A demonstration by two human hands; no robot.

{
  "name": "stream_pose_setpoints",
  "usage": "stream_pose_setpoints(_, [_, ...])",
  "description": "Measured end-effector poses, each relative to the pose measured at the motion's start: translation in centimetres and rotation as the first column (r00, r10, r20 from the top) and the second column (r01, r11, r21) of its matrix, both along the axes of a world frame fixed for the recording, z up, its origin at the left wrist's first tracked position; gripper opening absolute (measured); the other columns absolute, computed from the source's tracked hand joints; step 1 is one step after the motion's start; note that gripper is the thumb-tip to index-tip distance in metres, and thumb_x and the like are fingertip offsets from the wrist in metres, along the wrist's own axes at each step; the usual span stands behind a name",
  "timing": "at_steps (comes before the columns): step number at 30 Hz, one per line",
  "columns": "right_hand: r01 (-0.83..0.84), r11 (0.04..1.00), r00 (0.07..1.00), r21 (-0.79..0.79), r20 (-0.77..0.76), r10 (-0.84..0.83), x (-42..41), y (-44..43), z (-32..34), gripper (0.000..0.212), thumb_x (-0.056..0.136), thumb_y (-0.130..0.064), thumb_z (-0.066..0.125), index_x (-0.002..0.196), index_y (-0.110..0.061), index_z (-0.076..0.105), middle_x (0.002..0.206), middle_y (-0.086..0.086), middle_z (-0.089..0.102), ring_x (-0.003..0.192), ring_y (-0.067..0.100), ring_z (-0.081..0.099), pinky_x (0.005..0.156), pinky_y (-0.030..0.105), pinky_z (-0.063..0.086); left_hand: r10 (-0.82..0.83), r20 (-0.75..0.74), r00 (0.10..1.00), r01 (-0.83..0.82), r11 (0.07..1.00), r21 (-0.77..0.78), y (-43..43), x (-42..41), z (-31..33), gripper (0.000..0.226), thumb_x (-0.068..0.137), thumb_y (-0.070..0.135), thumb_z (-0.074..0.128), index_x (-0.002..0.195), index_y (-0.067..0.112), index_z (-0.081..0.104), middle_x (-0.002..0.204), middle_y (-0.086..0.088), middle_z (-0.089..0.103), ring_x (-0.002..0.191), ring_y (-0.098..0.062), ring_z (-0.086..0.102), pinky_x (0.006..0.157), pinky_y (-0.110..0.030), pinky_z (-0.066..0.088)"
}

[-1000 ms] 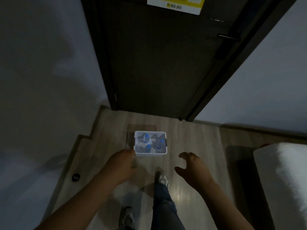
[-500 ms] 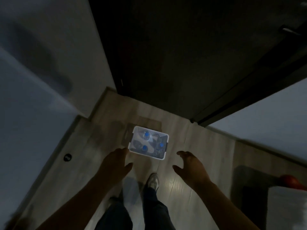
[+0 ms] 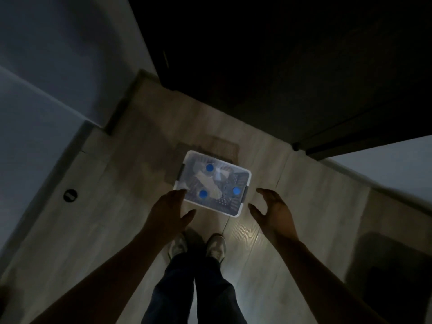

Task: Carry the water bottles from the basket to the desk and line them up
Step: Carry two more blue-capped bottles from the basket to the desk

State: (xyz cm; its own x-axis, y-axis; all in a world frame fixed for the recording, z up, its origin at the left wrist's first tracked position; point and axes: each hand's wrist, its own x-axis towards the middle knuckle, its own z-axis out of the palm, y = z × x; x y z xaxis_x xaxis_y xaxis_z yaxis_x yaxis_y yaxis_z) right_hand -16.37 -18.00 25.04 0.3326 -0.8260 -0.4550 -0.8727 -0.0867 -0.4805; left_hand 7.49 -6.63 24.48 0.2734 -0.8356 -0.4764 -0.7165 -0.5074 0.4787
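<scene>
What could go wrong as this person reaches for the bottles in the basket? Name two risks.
1. In the dim light the water bottles show mainly as blue caps, so the left hand or right hand may misjudge a grip and topple one.
2. The shoes stand close to the basket; a step forward could kick it.

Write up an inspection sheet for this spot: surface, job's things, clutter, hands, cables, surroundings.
Surface: pale plank floor; desk not in view.
Job's things: white basket on the floor, three blue-capped water bottles upright inside.
Clutter: small round dark disc on the floor, left.
Hands: left hand open at the basket's near left corner; right hand open, clear of its right side.
Cables: nothing seen.
Surroundings: dark door ahead, walls either side, dim light.
</scene>
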Motion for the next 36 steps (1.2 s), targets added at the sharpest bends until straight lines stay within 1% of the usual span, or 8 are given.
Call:
stream_pose_setpoints(6, [0.046, 0.999, 0.999, -0.013, 0.031, -0.045, -0.4, 0.2, -12.1, 0.056, 0.084, -0.034, 0.069, 0.134, -0.02, 0.049, 0.132, 0.0, 0.055, 0.115, 0.015, 0.055, 0.087, 0.017, 0.037, -0.028, -0.022, 0.999, 0.027, 0.999, -0.031, -0.7, -0.9, -12.1, 0.064, 0.085, 0.041, 0.064, 0.14, 0.014, 0.042, 0.136, -0.007, 0.053, 0.124, -0.02, 0.051, 0.1, -0.03, 0.042])
stream_pose_setpoints(13, [0.113, 0.993, 0.99, -0.03, 0.083, -0.11, 0.1, -0.5, -24.4, 0.055, 0.083, -0.033, 0.07, 0.132, -0.022, 0.047, 0.132, -0.002, 0.054, 0.116, 0.014, 0.053, 0.089, 0.018, 0.036, -0.066, -0.07, 0.995, 0.05, 0.977, -0.205, -1.8, -1.1, -24.0, 0.067, 0.074, 0.03, 0.079, 0.13, 0.003, 0.053, 0.122, -0.013, 0.064, 0.112, -0.026, 0.061, 0.094, -0.028, 0.046])
stream_pose_setpoints(19, [0.154, 0.987, 0.976, -0.034, 0.159, -0.147, 0.6, -0.9, -31.0, 0.057, 0.081, -0.036, 0.071, 0.131, -0.026, 0.045, 0.129, -0.004, 0.055, 0.11, 0.006, 0.05, 0.089, 0.019, 0.038, -0.069, -0.065, 0.995, 0.049, 0.961, -0.272, -2.4, -1.2, -30.3, 0.075, 0.059, 0.031, 0.089, 0.118, -0.005, 0.06, 0.111, -0.018, 0.068, 0.102, -0.03, 0.066, 0.093, -0.032, 0.045])
stream_pose_setpoints(22, [0.195, 0.98, 0.963, -0.044, 0.196, -0.183, 1.0, -0.8, -32.8, 0.055, 0.081, -0.036, 0.07, 0.129, -0.032, 0.045, 0.121, -0.013, 0.054, 0.104, -0.002, 0.047, 0.085, 0.011, 0.035, -0.094, -0.066, 0.993, 0.072, 0.957, -0.281, -2.6, -1.2, -32.1, 0.077, 0.061, 0.042, 0.084, 0.116, -0.007, 0.061, 0.111, -0.019, 0.067, 0.104, -0.027, 0.063, 0.094, -0.032, 0.042])
stream_pose_setpoints(26, [0.318, 0.948, 0.912, -0.009, 0.275, -0.303, 1.6, -0.7, -34.2, 0.051, 0.079, -0.041, 0.069, 0.125, -0.038, 0.047, 0.113, -0.023, 0.05, 0.094, -0.015, 0.049, 0.081, 0.01, 0.039, -0.091, -0.13, 0.987, 0.057, 0.968, -0.244, -3.2, -1.3, -33.1, 0.075, 0.066, 0.039, 0.082, 0.125, 0.001, 0.057, 0.124, -0.013, 0.062, 0.115, -0.026, 0.058, 0.098, -0.024, 0.037])
stream_pose_setpoints(31, [0.367, 0.93, 0.877, 0.003, 0.332, -0.347, 2.5, -0.3, -34.3, 0.039, 0.081, -0.034, 0.069, 0.116, -0.034, 0.053, 0.106, -0.022, 0.057, 0.093, -0.009, 0.057, 0.084, 0.022, 0.051, -0.085, -0.255, 0.963, 0.005, 0.954, -0.298, -4.1, -1.6, -32.5, 0.057, 0.077, 0.029, 0.076, 0.125, 0.003, 0.058, 0.128, -0.011, 0.059, 0.12, -0.013, 0.049, 0.1, 0.003, 0.021])
stream_pose_setpoints(32, [0.363, 0.932, 0.88, -0.003, 0.331, -0.342, 2.7, -0.3, -34.0, 0.038, 0.081, -0.032, 0.069, 0.116, -0.031, 0.055, 0.106, -0.021, 0.057, 0.093, -0.01, 0.057, 0.084, 0.022, 0.051, -0.071, -0.274, 0.959, -0.014, 0.955, -0.298, -4.0, -1.6, -32.1, 0.057, 0.077, 0.027, 0.076, 0.125, 0.003, 0.058, 0.128, -0.012, 0.059, 0.12, -0.011, 0.047, 0.102, 0.001, 0.023])
stream_pose_setpoints(36, [0.371, 0.928, 0.874, -0.011, 0.341, -0.345, 3.1, -0.4, -30.8, 0.036, 0.081, -0.025, 0.071, 0.115, -0.026, 0.059, 0.105, -0.013, 0.062, 0.092, -0.001, 0.061, 0.081, 0.017, 0.05, 0.019, -0.367, 0.93, -0.135, 0.946, -0.294, -3.9, -1.2, -28.7, 0.058, 0.077, 0.034, 0.07, 0.122, -0.001, 0.059, 0.125, -0.014, 0.06, 0.118, -0.021, 0.054, 0.103, -0.033, 0.044])
